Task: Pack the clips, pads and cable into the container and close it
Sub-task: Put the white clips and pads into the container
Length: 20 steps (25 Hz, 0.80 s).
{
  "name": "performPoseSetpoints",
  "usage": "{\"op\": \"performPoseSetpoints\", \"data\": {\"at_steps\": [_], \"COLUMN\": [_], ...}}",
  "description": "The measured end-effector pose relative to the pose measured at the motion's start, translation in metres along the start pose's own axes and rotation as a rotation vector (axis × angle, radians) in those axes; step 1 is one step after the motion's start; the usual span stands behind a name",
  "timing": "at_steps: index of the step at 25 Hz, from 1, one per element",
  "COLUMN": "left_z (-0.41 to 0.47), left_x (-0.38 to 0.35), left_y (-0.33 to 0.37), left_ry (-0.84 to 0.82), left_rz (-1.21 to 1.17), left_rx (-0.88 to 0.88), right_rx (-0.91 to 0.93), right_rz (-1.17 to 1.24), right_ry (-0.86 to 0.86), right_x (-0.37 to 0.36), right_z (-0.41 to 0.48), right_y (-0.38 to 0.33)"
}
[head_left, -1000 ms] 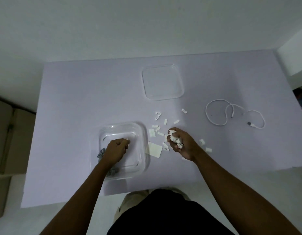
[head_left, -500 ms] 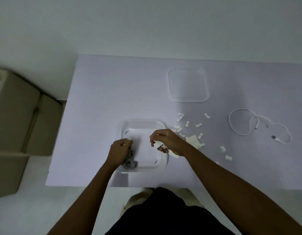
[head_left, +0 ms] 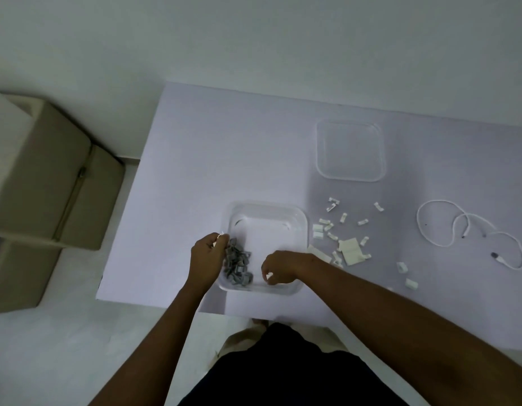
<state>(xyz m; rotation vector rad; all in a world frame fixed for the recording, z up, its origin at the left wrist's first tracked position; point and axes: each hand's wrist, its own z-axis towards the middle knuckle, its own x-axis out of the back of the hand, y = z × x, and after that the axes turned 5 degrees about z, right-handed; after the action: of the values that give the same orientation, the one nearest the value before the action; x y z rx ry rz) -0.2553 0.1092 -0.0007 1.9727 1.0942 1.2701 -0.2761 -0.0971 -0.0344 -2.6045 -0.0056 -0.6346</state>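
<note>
Presently, both forearms reach in over the near edge of the bench [head_left: 195, 142]. The left hand [head_left: 208, 253] sits with fingers curled against the left wall of the container [head_left: 268, 212]. A pale speck shows at its fingertips, but whether it grips the wall, a small piece or nothing cannot be told. The right hand [head_left: 280, 266] is knuckles-up with fingers bent, over the container's near-right part, pinching one white clip [head_left: 268, 276].

Count:
- **Container:** one, clear and uncovered, close to the near edge and left of the bench's middle.
- **Lid [head_left: 349, 150]:** one, lying flat toward the far edge, well apart from the container.
- **Cable [head_left: 470, 232]:** one, white, loosely looped toward the right edge.
- **Grey clips [head_left: 238, 263]:** one heap in the container's left half, too bunched to count.
- **Loose clips [head_left: 343, 217]:** roughly fifteen, white, scattered on the bench between container and cable. The exact figure is uncertain where they overlap.
- **Pads [head_left: 352, 250]:** at least two, overlapping, among the loose clips near the right forearm.
- **Boxes [head_left: 43, 177]:** two, cardboard, beyond the left edge.
</note>
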Motion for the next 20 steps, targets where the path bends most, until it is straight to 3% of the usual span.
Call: {"op": "performPoseSetpoints", "data": {"at_steps": [8, 12, 16, 18, 20], "left_z": [0.000, 0.004, 0.004, 0.006, 0.007], "left_x": [-0.009, -0.021, -0.035, -0.042, -0.054], "left_y": [0.009, 0.010, 0.010, 0.007, 0.004], "left_ry": [-0.025, -0.078, -0.134, -0.151, -0.227], "left_rz": [0.025, 0.084, 0.204, 0.244, 0.348], "left_rx": [-0.063, -0.061, -0.049, -0.046, -0.091], "right_rx": [0.073, 0.068, 0.043, 0.020, -0.081], "right_rz": [-0.019, 0.146, 0.500, 0.795, 0.903], "right_ry": [-0.047, 0.114, 0.502, 0.787, 1.127], "right_x": [0.007, 0.008, 0.007, 0.001, -0.009], "right_z": [-0.018, -0.030, -0.052, -0.061, -0.065], "right_y": [0.005, 0.014, 0.025, 0.028, 0.033]}}
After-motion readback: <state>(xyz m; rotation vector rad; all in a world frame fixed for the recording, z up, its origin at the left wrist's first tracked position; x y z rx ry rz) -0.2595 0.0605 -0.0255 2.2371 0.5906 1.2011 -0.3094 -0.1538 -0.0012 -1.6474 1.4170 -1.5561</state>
